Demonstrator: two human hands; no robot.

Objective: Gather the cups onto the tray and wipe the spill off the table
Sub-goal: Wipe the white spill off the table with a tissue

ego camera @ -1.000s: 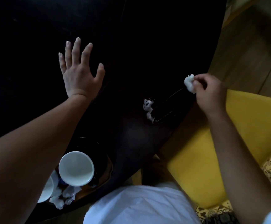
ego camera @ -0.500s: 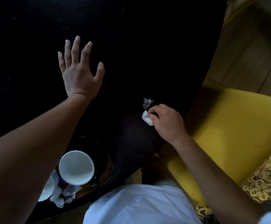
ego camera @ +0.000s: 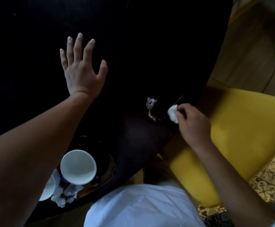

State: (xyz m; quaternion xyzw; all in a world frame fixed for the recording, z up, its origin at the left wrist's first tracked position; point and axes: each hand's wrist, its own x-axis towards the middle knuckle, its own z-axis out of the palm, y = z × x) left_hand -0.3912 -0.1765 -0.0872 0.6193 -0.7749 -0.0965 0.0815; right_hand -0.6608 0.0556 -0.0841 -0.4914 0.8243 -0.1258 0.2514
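Note:
My right hand [ego camera: 193, 123] pinches a small white wad of tissue [ego camera: 172, 113] and presses it on the dark table [ego camera: 149, 46] near its right edge. Just left of the wad lies the spill [ego camera: 151, 106], a whitish foamy patch with dark specks and wet streaks. My left hand [ego camera: 81, 69] lies flat on the table, fingers spread, holding nothing. A white cup [ego camera: 78, 167] stands on a dark tray [ego camera: 105, 163] at the lower left, and a second white cup [ego camera: 48, 189] shows partly beside my left forearm.
Crumpled used tissues [ego camera: 64, 194] lie on the tray below the cups. A yellow chair seat [ego camera: 240, 131] sits right of the table. Wooden floor and patterned tiles [ego camera: 267, 177] lie beyond. My white shirt [ego camera: 138, 205] fills the bottom middle.
My right hand swept the tissue from the table's right edge left to the spill, then back right to its present spot. The left hand and the cups stayed put.

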